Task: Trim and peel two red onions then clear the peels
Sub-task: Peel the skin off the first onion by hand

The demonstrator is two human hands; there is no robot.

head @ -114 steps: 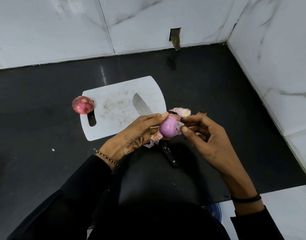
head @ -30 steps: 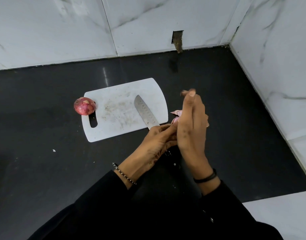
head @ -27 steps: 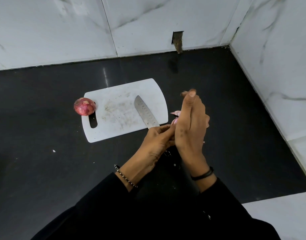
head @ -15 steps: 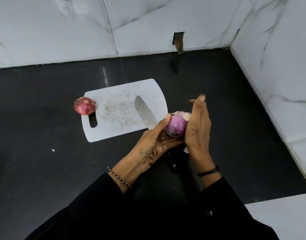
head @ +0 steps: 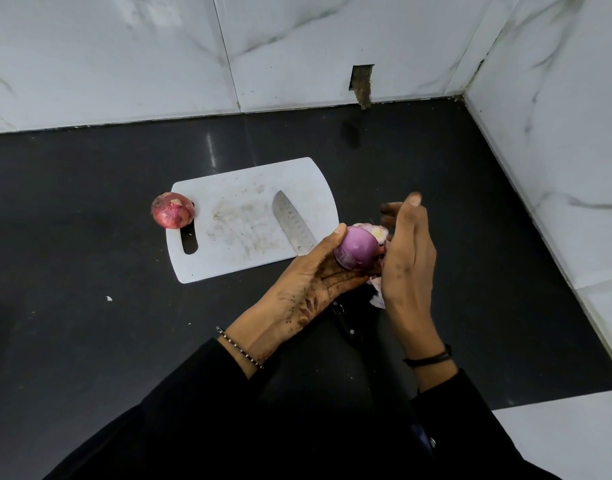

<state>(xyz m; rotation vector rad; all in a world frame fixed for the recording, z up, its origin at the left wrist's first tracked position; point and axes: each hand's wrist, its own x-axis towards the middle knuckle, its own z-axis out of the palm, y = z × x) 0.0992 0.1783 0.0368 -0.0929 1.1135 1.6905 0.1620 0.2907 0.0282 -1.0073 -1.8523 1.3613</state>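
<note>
Over counter (head: 89, 278), peeled onion (head: 356, 249) in left grip (head: 308, 282)

A glossy black countertop (head: 89, 306) spread out on every side of the grip. Beyond it rose a back wall (head: 107, 57) of white, grey-veined tiles. Well to the right a side wall (head: 557, 133) of the same tile met it at a grimy corner (head: 470, 81). At the back wall's foot gaped a small rectangular hole (head: 361, 79), brown inside. A pale streak of light (head: 211, 143) lay on the counter beyond and left of the grip, and a white ledge (head: 574, 434) sat nearer and to its right.
</note>
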